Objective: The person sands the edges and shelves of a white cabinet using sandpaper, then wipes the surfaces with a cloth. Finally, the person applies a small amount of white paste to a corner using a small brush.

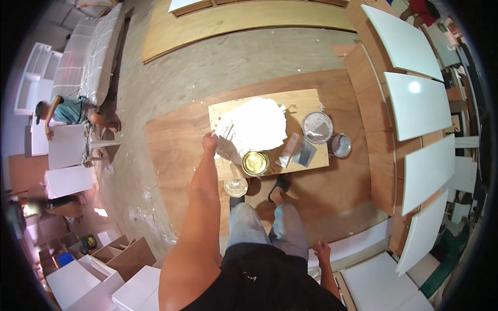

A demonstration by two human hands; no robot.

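Observation:
I stand over a low plywood board (pixel 301 101) lying on a brown sheet on the floor. My left hand (pixel 209 142) reaches down and grips the edge of a crumpled white cloth (pixel 257 124) heaped on the board. Beside the cloth sits an open tin with a gold inside (pixel 255 163). To the right lie a putty knife with a pale handle (pixel 289 150), a dark flat pad (pixel 305 153), and an open paint can (pixel 317 127) with its lid (pixel 341 145) next to it. My right hand (pixel 322 252) hangs empty by my hip, fingers apart.
A round lid (pixel 235 187) lies near my feet. White panels (pixel 418 105) lean in a row on the right. Another person (pixel 67 111) crouches at far left beside white boards. A long plywood sheet (pixel 244 20) lies at the back. Wooden boxes (pixel 122 254) stand lower left.

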